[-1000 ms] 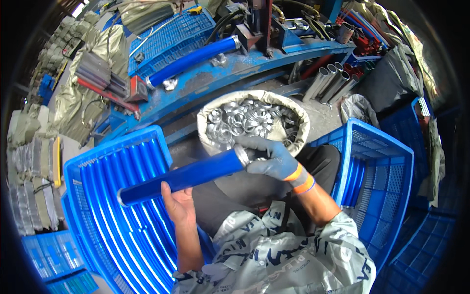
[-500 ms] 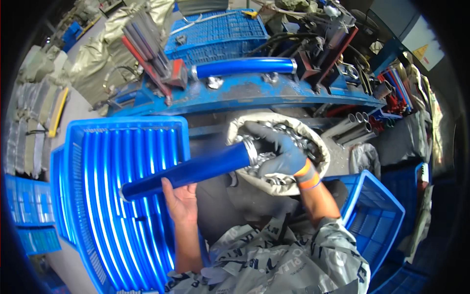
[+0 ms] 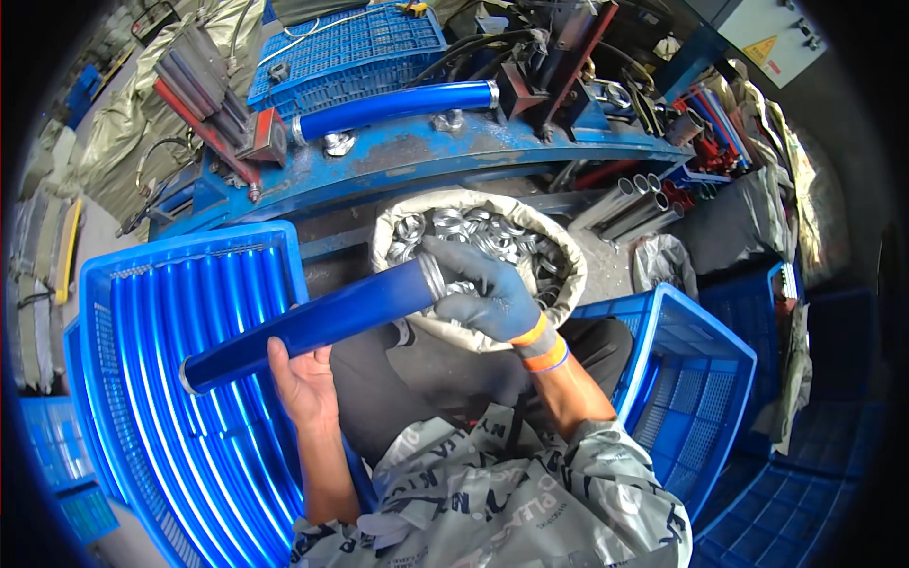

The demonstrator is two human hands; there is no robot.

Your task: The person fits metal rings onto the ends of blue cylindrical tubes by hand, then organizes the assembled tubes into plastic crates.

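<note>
A blue metal tube (image 3: 312, 320) with silver end rings lies slantwise across my lap side, its right end higher. My bare left hand (image 3: 305, 386) is wrapped round it left of the middle, supporting it from below with the thumb in front. At the tube's right end, my right hand (image 3: 485, 292), in a dark glove with an orange cuff, has fingers and thumb about a silver ring (image 3: 433, 275). Just behind that hand stands a pale sack (image 3: 386, 210) of loose metal rings (image 3: 488, 232). The palm side of the glove is hidden.
On my left, a blue crate (image 3: 294, 256) holds several blue tubes. Another blue crate (image 3: 734, 379) stands at my right. Ahead, a blue metal bench (image 3: 379, 168) carries another blue tube (image 3: 398, 107) between red-edged uprights. Bare metal pipes (image 3: 630, 204) lie right of the sack.
My right hand's spread fingers have come in round the ringed tube end. The tube stays in my left hand. The whole view has shifted, with the surroundings sliding left.
</note>
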